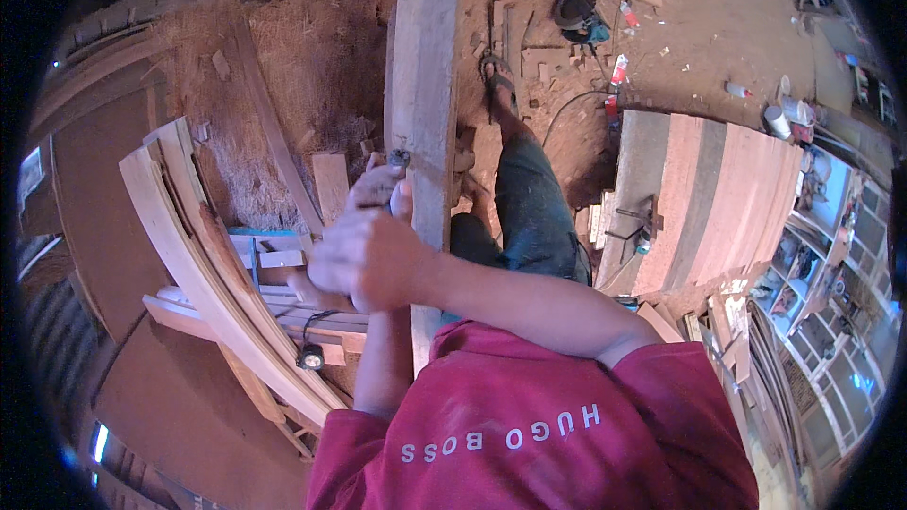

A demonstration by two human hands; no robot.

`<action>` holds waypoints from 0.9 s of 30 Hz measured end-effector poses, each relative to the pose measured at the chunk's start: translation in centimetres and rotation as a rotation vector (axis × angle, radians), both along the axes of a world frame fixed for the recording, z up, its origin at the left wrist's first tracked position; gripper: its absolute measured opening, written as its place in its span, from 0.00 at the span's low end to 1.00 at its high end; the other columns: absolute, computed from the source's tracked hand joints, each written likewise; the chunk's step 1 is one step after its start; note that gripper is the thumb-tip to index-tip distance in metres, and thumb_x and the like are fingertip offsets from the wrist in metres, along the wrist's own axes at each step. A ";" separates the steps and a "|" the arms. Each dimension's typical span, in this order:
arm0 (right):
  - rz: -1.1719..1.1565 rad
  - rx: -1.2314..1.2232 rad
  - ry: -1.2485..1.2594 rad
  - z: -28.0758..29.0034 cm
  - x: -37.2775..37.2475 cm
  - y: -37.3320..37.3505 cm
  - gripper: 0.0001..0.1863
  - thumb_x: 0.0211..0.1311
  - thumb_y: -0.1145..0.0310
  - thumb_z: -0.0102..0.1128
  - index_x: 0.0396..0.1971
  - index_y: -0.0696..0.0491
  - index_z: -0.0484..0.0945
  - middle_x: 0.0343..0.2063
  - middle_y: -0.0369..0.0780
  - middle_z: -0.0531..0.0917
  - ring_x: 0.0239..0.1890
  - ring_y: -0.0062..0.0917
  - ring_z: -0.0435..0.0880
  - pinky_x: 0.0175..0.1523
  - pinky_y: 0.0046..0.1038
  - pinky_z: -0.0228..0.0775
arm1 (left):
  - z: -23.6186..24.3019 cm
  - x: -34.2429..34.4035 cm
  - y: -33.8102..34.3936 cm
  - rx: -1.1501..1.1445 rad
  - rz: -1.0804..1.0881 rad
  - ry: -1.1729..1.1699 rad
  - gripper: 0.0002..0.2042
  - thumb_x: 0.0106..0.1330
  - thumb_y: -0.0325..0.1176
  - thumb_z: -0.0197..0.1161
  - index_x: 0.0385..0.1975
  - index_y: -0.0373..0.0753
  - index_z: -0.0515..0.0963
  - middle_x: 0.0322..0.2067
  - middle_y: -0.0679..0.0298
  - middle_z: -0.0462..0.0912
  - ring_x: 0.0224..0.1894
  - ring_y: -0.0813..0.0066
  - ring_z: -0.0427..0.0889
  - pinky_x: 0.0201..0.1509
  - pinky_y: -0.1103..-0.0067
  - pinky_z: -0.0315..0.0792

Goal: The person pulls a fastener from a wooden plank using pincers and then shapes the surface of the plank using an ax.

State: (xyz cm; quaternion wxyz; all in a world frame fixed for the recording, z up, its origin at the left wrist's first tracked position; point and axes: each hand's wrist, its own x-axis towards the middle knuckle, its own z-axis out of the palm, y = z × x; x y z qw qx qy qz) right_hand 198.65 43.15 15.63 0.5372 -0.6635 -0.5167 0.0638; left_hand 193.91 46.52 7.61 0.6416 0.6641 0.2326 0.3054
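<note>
Noted one line of pale capital letters, upside down in view, across the chest of the wearer's red shirt. Found markings on red-and-white containers on the ground too small to read.

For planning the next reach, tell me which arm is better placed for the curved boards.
Probably the left arm: it rises on the side nearer the curved boards, while the right arm crosses over the long beam.

Beam greyish; shirt red; planks striped pinkish, grey.
</note>
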 end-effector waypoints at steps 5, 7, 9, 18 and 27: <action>0.022 0.091 -0.125 -1.5 -5.3 -1.3 0.10 0.48 0.60 0.63 0.19 0.50 0.78 0.21 0.36 0.78 0.27 0.30 0.81 0.35 0.34 0.74 | 0.5 -3.1 -1.3 -0.008 0.029 0.003 0.27 0.54 0.31 0.71 0.53 0.40 0.67 0.46 0.57 0.72 0.51 0.60 0.71 0.60 0.61 0.65; 0.003 0.087 -0.185 -1.3 -4.5 -1.0 0.10 0.47 0.61 0.64 0.17 0.50 0.75 0.22 0.34 0.77 0.27 0.28 0.78 0.34 0.33 0.73 | 0.7 -3.3 -1.6 -0.022 0.014 -0.013 0.27 0.55 0.31 0.71 0.53 0.40 0.67 0.46 0.56 0.72 0.51 0.60 0.71 0.60 0.61 0.65; 0.099 0.061 -0.245 -1.5 -6.3 -1.2 0.12 0.50 0.60 0.64 0.17 0.50 0.74 0.19 0.35 0.74 0.25 0.28 0.77 0.33 0.32 0.72 | 1.5 -4.6 -1.4 -0.007 0.050 -0.006 0.26 0.55 0.32 0.71 0.53 0.40 0.67 0.47 0.56 0.73 0.52 0.59 0.71 0.60 0.61 0.65; -0.016 -0.024 -0.239 -0.4 -5.6 -2.1 0.11 0.61 0.58 0.60 0.35 0.49 0.82 0.42 0.39 0.80 0.48 0.35 0.79 0.48 0.42 0.70 | 2.4 -3.9 -0.9 -0.001 0.014 -0.022 0.26 0.56 0.35 0.70 0.53 0.38 0.68 0.47 0.55 0.73 0.53 0.58 0.71 0.62 0.60 0.64; -0.183 0.135 0.233 1.8 2.3 2.4 0.19 0.73 0.55 0.49 0.48 0.52 0.82 0.46 0.48 0.83 0.55 0.41 0.80 0.61 0.45 0.66 | 1.1 0.5 0.6 0.015 -0.069 0.005 0.26 0.57 0.38 0.70 0.53 0.36 0.69 0.48 0.53 0.74 0.55 0.56 0.72 0.63 0.59 0.64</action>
